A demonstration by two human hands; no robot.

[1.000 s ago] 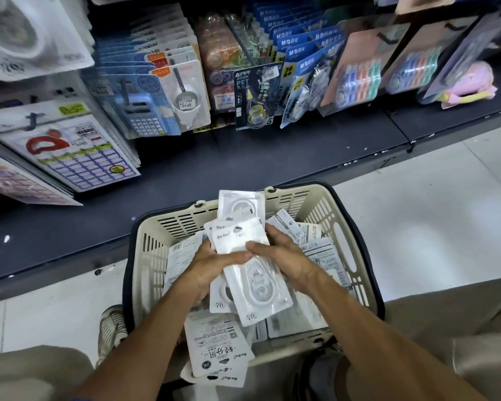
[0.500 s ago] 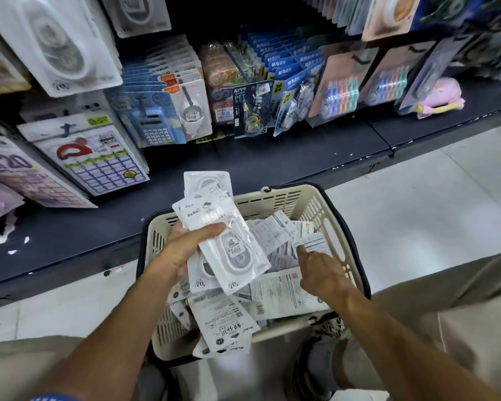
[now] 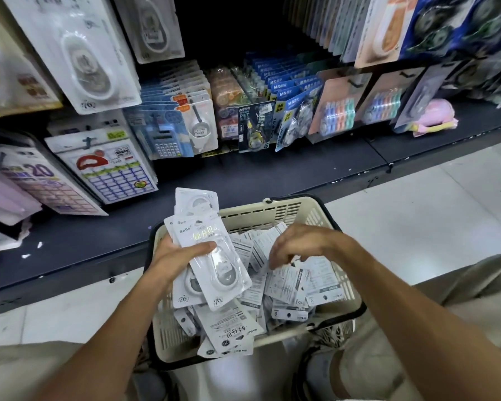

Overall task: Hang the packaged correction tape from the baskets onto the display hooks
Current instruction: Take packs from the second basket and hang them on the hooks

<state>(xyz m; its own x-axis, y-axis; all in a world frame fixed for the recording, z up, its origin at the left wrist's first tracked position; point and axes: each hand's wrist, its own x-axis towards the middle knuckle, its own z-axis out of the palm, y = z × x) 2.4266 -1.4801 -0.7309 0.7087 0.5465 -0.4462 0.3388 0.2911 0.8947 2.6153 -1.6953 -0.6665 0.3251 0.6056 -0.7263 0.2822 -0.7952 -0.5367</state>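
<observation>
The left hand [image 3: 175,257] holds a small fanned stack of correction tape packs [image 3: 211,256] above the near-left part of the cream basket [image 3: 301,211], thumb pressed across the front of the top pack and fingers curled behind the bundle, so the grip is closed firmly on several packs at once. The right hand [image 3: 297,246] hovers over the loose packs in the basket [image 3: 289,285], fingers bent downward and partly blurred; it seems to hold nothing, but whether a fingertip touches a pack below I cannot tell. The basket sits on the pale floor in front of a dark low shelf [image 3: 272,172], and it is well filled — packs lie in a jumble, many face down with their printed backs up, a few spilling over the near rim. Higher up on the left hang white packs on the display [image 3: 99,62] that look like the same product, so some of this line is probably already up; the hooks themselves are hidden behind the packaging. As a judgement, the work is at the gathering step and far from finished: nothing in the held stack is yet on a hook, and the bulk of the stock is in the basket — each pack has yet to be collected, faced the right way and threaded on by its hang hole.
</observation>
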